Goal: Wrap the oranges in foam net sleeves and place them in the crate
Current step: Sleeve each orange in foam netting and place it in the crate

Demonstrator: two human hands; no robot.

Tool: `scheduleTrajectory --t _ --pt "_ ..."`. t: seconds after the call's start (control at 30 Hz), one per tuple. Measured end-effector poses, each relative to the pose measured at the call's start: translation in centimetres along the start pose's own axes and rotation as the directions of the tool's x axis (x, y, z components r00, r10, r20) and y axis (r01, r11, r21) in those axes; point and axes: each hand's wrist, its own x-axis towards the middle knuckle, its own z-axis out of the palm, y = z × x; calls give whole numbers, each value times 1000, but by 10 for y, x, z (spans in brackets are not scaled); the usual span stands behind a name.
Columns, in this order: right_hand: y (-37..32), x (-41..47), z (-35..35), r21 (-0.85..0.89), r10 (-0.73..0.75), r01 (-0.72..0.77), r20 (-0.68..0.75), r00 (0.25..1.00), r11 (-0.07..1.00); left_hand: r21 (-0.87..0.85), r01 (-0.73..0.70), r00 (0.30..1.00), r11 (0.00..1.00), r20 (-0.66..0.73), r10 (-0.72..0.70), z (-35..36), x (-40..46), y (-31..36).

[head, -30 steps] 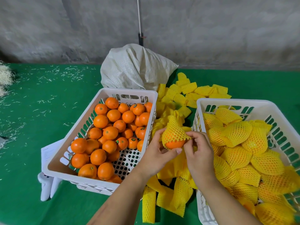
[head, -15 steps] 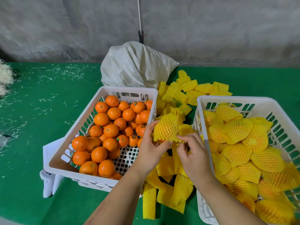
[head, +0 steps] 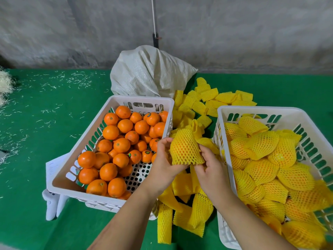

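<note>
Orange [head: 184, 150] in yellow net sleeve, held btwn both crates above loose sleeves [head: 189, 204]; left hand [head: 164, 168] cups it, right hand [head: 210, 170] pinches sleeve's lower edge (fruit mostly covered).

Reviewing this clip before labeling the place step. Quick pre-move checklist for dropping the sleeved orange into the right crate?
1. Orange covered: the foam net sleeve wraps the held orange, orange showing only through the mesh. ok.
2. Grip: left hand and right hand both hold the sleeve. ok.
3. Sleeve ends tucked: lower edge flares open; far end hidden. cannot tell.
4. Room in the right crate: wrapped oranges pile high, yet some space shows near the front rim. ok.
5. Path to the crate: only loose sleeves lie between; the crate wall is next to the right hand. ok.
</note>
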Motion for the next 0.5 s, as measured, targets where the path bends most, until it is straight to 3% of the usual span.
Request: scheduleTrajectory --t 0.2,0.27,0.33,0.4,0.43,0.5 --pt "-5 -8 0 -32 -96 94 -62 993 995 -269 -25 999 963 -48 12 1 -1 -2" --pt "-4 -8 -1 -1 -52 52 -21 998 999 -225 -44 998 973 -57 32 1 0 -3" --pt "-7 -7 -3 223 39 -62 106 994 973 -88 -80 991 993 -111 70 0 1 -5" --pt "-10 -3 -4 545 151 -257 231 961 798 25 -119 989 993 -84 121 1 2 -8" --pt "-10 0 -5 624 226 -355 278 934 696 67 -135 990 989 -32 138 2 2 -9" --pt "-12 5 -6 640 316 -472 351 881 606 157 -148 988 976 66 139 5 0 -12"
